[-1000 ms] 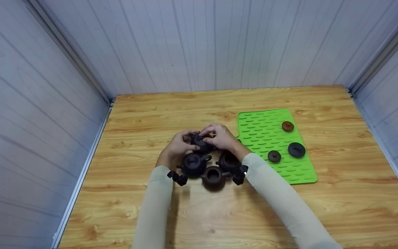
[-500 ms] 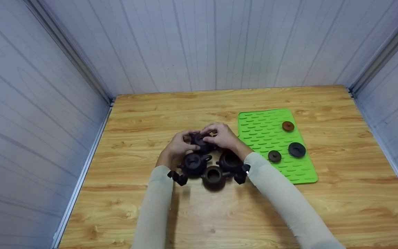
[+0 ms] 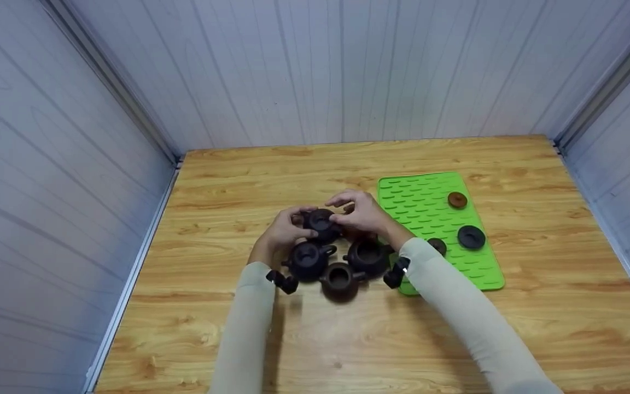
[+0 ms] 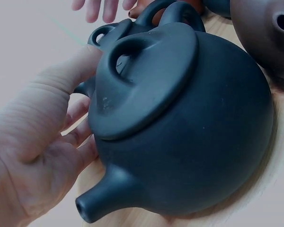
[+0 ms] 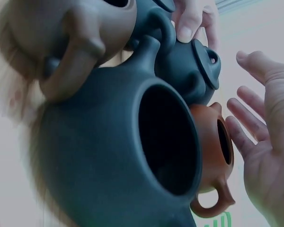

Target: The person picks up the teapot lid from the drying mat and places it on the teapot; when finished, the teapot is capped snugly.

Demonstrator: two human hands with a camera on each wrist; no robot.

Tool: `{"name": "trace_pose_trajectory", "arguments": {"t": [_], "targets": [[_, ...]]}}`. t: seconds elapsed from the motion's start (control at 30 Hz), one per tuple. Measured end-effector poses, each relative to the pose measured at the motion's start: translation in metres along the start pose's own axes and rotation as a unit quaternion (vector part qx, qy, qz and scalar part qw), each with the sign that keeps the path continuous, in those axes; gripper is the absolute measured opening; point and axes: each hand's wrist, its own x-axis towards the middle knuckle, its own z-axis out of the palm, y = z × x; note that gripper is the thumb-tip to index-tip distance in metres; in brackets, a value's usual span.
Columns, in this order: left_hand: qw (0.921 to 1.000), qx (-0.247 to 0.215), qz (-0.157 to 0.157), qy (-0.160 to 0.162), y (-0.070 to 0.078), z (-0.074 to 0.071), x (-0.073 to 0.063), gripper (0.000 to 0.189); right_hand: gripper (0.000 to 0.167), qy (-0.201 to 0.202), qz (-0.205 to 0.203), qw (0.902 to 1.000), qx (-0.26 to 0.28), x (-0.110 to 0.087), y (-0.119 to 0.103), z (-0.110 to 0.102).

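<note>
In the head view my left hand grips the far dark teapot, thumb on the near side and fingers behind. A lid with a loop knob sits on that teapot. My right hand hovers at its right side, fingers apart and holding nothing in the right wrist view. Just below those fingers stands a small orange-brown teapot without a lid. Nearer are a lidded dark teapot, an open dark teapot and an open brown teapot.
To the right lies a green ridged mat. It bears an orange-brown lid, a large black lid and a dark brown lid, partly behind the right sleeve. White panel walls enclose the wooden table.
My right hand has let go of the lid on the far teapot and moved slightly right and away, its fingers spreading. The left hand keeps its hold.
</note>
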Motion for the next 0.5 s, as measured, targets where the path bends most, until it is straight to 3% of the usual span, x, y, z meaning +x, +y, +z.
{"name": "trace_pose_trajectory", "arguments": {"t": [0.5], "targets": [[0.9998, 0.006, -0.018, 0.001, 0.001, 0.001, 0.0, 0.065, 0.034, 0.002, -0.013, 0.9999, 0.011, -0.017, 0.002, -0.024]]}}
